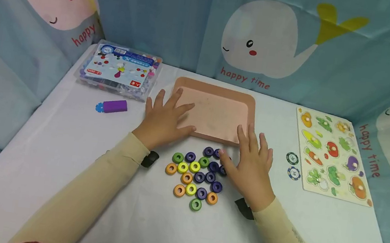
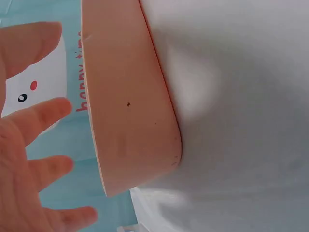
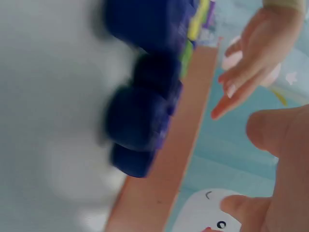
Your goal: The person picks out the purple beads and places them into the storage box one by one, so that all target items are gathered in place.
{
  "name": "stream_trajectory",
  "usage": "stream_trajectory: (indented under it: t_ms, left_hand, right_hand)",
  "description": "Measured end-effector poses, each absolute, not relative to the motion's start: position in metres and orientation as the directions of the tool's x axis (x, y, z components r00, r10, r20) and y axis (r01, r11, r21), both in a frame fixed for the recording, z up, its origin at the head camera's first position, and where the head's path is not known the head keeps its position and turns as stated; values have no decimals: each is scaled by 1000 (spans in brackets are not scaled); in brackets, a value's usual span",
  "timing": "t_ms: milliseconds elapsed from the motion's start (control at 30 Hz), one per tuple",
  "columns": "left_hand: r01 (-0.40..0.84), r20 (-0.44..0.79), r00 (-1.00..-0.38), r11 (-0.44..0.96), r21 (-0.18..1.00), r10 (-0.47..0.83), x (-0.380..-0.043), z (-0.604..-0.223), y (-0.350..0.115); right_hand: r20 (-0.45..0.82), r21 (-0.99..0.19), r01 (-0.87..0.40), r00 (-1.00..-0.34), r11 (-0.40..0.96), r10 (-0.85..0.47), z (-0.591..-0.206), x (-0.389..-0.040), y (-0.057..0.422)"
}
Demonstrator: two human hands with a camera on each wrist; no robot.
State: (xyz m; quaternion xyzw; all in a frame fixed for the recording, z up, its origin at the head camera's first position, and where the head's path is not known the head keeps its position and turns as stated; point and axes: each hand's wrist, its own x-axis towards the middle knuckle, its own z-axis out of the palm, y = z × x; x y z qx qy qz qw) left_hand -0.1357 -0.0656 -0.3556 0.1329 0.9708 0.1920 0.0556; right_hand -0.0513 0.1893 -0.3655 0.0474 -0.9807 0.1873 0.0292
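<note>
the left hand [image 1: 167,120] hovers over the left end of a shallow pink tray [image 1: 215,109], its fingers spread apart and holding nothing; in the left wrist view its fingertips show above the tray's rim; the right hand [image 1: 251,168] is by the tray's near right corner, its fingers also apart and its grasp empty; its thumb overlaps a dark blue ring in the head view, though i cannot tell whether they touch.

the small rings lie in a loose cluster on the white desk [image 1: 138,216], just in front of the tray and between the two forearms; the dark blue rings [image 1: 201,198] gather mostly on the right side, nearest the right hand, and look blurred in the right wrist view; yellow rings [image 1: 190,193], orange rings [image 1: 178,195] and green rings [image 1: 195,209] are mixed in, with a green one nearest the person.

at the far left sits a clear box [image 1: 121,66] with a printed label; a purple block [image 1: 115,106] with a blue toothed end lies in front of it; on the right, two chips [image 1: 294,168] lie beside a vegetable board [image 1: 332,133]; a blue curtain [image 1: 178,21] with whales hangs behind.
</note>
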Motion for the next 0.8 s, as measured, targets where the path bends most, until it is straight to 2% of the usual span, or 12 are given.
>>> stream_trajectory:
  t_ms: [233,433,633,800]
  left_hand:
    - [212,-242,-918,903,373,315,-153,-355,-68]
    - [176,-341,-883,901,397,323,-163,-357,-73]
    - [213,-398,-829,881,422,392,-172,-364,-77]
    - [227,-409,-823,888,401,395,-175,-365,-79]
  right_hand:
    - [-9,-299,-121,-991,946,-130,-382,-29,195]
    - [36,-280,-172,-985,944,-169,-388,-15,199]
    - [40,-233,-211,-977,949,-208,-388,-15,203]
    - [48,-201,-284,-959,937,-280,-384,-22,206]
